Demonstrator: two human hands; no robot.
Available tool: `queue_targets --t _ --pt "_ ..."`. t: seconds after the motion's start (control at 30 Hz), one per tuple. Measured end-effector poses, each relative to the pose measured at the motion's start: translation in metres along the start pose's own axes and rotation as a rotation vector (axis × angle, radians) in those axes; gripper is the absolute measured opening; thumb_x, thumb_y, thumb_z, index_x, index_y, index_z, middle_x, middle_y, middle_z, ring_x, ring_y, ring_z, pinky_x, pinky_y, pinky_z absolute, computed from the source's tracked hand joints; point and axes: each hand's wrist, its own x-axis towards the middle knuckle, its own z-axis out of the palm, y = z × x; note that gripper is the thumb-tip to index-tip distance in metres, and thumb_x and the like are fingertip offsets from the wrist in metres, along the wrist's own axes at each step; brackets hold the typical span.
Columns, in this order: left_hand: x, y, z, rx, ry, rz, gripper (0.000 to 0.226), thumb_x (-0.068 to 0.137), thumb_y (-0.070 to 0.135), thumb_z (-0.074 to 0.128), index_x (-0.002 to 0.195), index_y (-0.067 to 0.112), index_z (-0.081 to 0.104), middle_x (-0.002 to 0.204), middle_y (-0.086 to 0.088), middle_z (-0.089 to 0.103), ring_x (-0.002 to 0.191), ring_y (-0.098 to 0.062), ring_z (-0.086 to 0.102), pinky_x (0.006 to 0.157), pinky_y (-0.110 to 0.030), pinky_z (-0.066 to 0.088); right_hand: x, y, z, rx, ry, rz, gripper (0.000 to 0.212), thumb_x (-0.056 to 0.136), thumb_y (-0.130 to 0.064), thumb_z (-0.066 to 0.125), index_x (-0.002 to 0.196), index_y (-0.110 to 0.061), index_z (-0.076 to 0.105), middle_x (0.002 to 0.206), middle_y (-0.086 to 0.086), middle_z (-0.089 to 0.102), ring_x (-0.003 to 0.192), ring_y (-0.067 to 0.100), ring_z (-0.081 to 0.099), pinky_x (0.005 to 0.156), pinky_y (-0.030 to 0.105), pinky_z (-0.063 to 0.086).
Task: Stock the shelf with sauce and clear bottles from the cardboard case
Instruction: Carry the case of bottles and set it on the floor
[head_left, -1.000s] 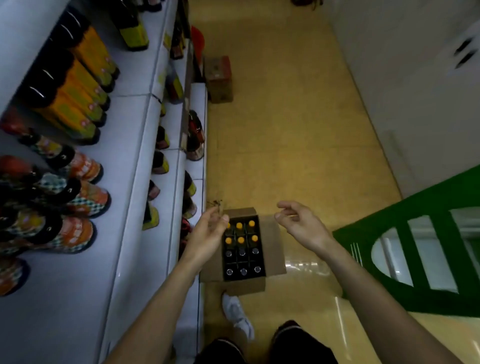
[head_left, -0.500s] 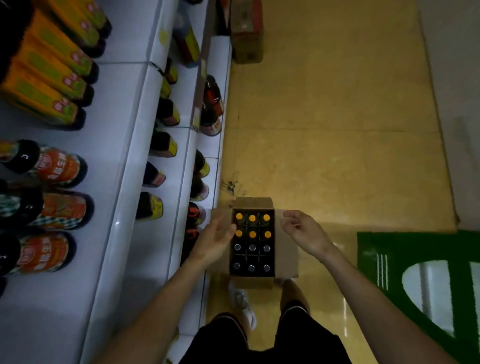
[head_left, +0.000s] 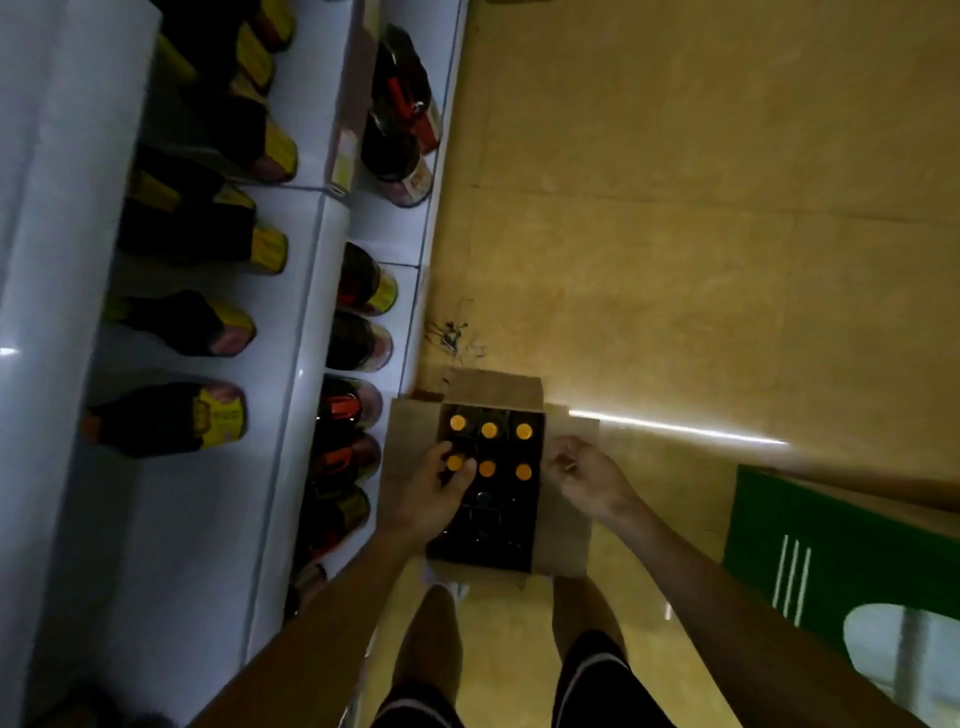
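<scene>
Counted: one cardboard case (head_left: 566, 535), flaps open, on the floor (head_left: 649, 249); six orange-capped bottles (head_left: 489, 430) inside, in two rows of three; dark-capped bottles (head_left: 483, 500) in the cells nearer the wrists, too blurred to count; two hands. Left hand (head_left: 434, 493): fingers (head_left: 441, 451) curled narrowly to either side of the left-end cap (head_left: 456, 462) of the second orange row, touching it; not determinable whether gripped or merely touched. Right hand (head_left: 589, 480): fingers (head_left: 563, 451) loosely curled, holding nothing, just above the right flap; other five orange caps between the two sets of fingers and beyond them. Stocked shelf (head_left: 171, 545) left of the left fingers.
</scene>
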Motion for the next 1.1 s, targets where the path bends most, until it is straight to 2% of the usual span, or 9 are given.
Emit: queue_targets --t 0.1,0.2,0.33,0.4,0.5,0.67,0.77,0.9,1.1 --pt "0.049 -0.01 0.007 -0.028 0.016 0.011 0.072 0.087 0.069 0.056 0.144 0.025 0.048 0.14 0.0 0.06 0.128 -0.018 0.059 0.109 -0.043 0.048 0.031 0.011 0.016 -0.004 0.0 0.018 0.02 0.102 -0.018 0.059 0.121 -0.013 0.059 0.098 -0.005 0.063 0.089 0.008 0.062 0.069 0.005 0.04" --pt "0.1 -0.032 0.009 0.0 0.004 0.012 0.064 0.095 0.059 0.058 0.147 0.025 0.047 0.14 0.001 0.059 0.13 -0.019 0.057 0.11 -0.042 0.046 0.065 0.028 0.032 0.005 0.029 0.039 0.029 0.102 -0.019 0.06 0.127 -0.006 0.059 0.108 0.003 0.068 0.101 0.016 0.066 0.079 0.021 0.046" --pt "0.156 -0.062 0.004 0.154 -0.019 0.042 0.064 0.098 0.059 0.054 0.152 0.027 0.041 0.148 0.001 0.053 0.135 -0.022 0.052 0.105 -0.04 0.048 0.104 0.047 0.049 -0.001 0.067 0.059 0.027 0.102 -0.007 0.057 0.127 0.003 0.059 0.106 0.003 0.058 0.082 0.001 0.059 0.069 0.007 0.041" --pt "0.178 -0.069 0.001 0.232 -0.017 0.066 0.07 0.098 0.059 0.053 0.156 0.025 0.034 0.157 -0.001 0.043 0.143 -0.024 0.043 0.111 -0.045 0.044 0.12 0.049 0.053 0.0 0.114 0.043 0.03 0.101 -0.013 0.06 0.128 -0.002 0.061 0.112 0.004 0.063 0.094 0.012 0.063 0.076 0.009 0.046" --pt "0.212 -0.072 -0.004 0.449 0.038 0.16 0.074 0.097 0.06 0.053 0.158 0.023 0.032 0.161 -0.007 0.036 0.15 -0.031 0.03 0.117 -0.049 0.035 0.148 0.057 0.059 -0.151 0.171 0.018 0.042 0.098 -0.03 0.063 0.136 -0.012 0.058 0.13 0.014 0.063 0.125 0.032 0.058 0.103 0.038 0.048" --pt "0.255 -0.07 -0.012 0.681 0.025 0.155 0.077 0.099 0.053 0.053 0.162 0.025 0.02 0.165 -0.013 0.026 0.157 -0.034 0.007 0.124 -0.049 0.019 0.188 0.064 0.054 -0.44 0.18 0.016 0.064 0.097 -0.043 0.057 0.153 -0.019 0.037 0.151 0.011 0.048 0.143 0.031 0.036 0.113 0.044 0.034" --pt "0.259 -0.072 -0.016 0.764 -0.088 0.058 0.077 0.099 0.058 0.051 0.161 0.023 0.022 0.16 -0.017 0.035 0.15 -0.039 0.028 0.117 -0.049 0.028 0.194 0.064 0.052 -0.62 0.11 0.081 0.061 0.098 -0.047 0.052 0.152 -0.022 0.036 0.144 0.011 0.056 0.138 0.033 0.044 0.115 0.046 0.028" --pt "0.244 -0.062 -0.013 0.932 -0.014 0.096 0.071 0.099 0.055 0.05 0.158 0.021 0.028 0.152 -0.015 0.044 0.141 -0.038 0.038 0.116 -0.052 0.026 0.186 0.052 0.051 -0.748 0.116 0.083 0.049 0.102 -0.039 0.046 0.145 -0.016 0.042 0.137 0.012 0.059 0.132 0.034 0.048 0.112 0.046 0.03" --pt "0.218 -0.028 -0.011 1.173 0.039 0.09 0.039 0.096 0.016 0.06 0.134 0.019 0.056 0.13 -0.01 0.063 0.122 -0.029 0.061 0.091 -0.036 0.05 0.168 0.03 0.05 -0.986 0.091 0.072 0.036 0.103 -0.019 0.043 0.138 -0.01 0.044 0.133 0.013 0.056 0.123 0.029 0.057 0.094 0.036 0.047"
